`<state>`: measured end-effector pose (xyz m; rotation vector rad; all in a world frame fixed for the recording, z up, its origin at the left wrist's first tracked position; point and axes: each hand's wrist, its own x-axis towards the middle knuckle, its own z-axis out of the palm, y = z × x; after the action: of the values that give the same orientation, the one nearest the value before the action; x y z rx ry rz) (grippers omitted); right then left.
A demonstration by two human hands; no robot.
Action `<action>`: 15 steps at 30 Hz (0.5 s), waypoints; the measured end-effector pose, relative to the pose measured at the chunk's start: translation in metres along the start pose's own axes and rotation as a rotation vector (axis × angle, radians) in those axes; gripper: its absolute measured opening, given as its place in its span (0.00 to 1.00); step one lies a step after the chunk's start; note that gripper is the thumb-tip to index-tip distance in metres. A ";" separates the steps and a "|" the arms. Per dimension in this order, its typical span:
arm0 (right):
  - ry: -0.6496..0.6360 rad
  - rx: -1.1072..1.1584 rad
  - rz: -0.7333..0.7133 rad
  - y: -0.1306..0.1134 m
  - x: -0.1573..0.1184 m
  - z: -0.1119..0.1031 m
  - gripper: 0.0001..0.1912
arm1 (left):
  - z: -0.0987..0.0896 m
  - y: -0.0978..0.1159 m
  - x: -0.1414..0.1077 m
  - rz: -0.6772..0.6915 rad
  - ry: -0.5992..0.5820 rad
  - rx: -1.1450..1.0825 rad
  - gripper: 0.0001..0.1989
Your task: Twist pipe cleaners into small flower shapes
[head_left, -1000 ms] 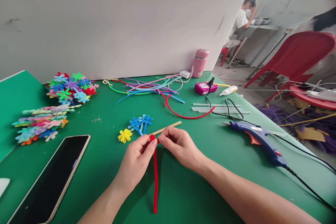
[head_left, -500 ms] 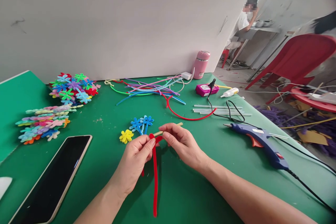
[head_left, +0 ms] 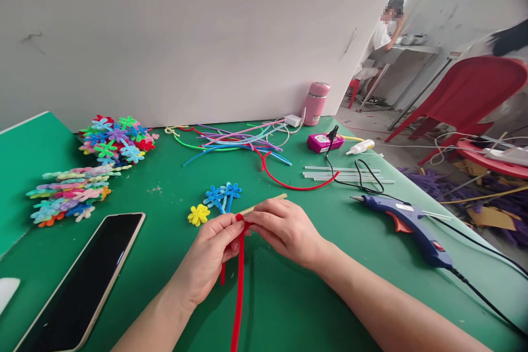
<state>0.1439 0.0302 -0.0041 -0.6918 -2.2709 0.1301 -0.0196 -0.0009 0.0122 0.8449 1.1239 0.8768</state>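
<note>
Red pipe cleaner [head_left: 238,297], green table [head_left: 305,319], yellow flower [head_left: 198,214], blue flowers [head_left: 213,197], pink bottle [head_left: 315,105], navy glue gun [head_left: 424,231]

Table [head_left: 313,302] layout around you.
Your left hand [head_left: 214,245] is sitting beside your right hand [head_left: 291,225], pipe cleaner [head_left: 240,286] hanging in front. Loose flowers [head_left: 198,214] are lying just beyond the left, phone [head_left: 82,280] to its left. Flower stack [head_left: 76,194] is lying behind the phone, flower pile [head_left: 117,136] behind that. Glue gun [head_left: 414,225] is lying at your right, glue sticks [head_left: 322,175] behind it.
</note>
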 end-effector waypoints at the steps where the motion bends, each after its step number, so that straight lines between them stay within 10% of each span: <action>1: -0.002 -0.027 -0.010 0.000 0.001 -0.001 0.09 | 0.000 0.000 0.000 -0.002 -0.006 0.001 0.08; 15: -0.136 0.149 0.222 -0.011 0.004 -0.004 0.07 | -0.001 -0.003 0.000 0.418 -0.080 0.657 0.15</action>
<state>0.1389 0.0225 0.0044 -0.8758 -2.2781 0.4606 -0.0203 -0.0019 0.0089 1.6875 1.1998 0.8012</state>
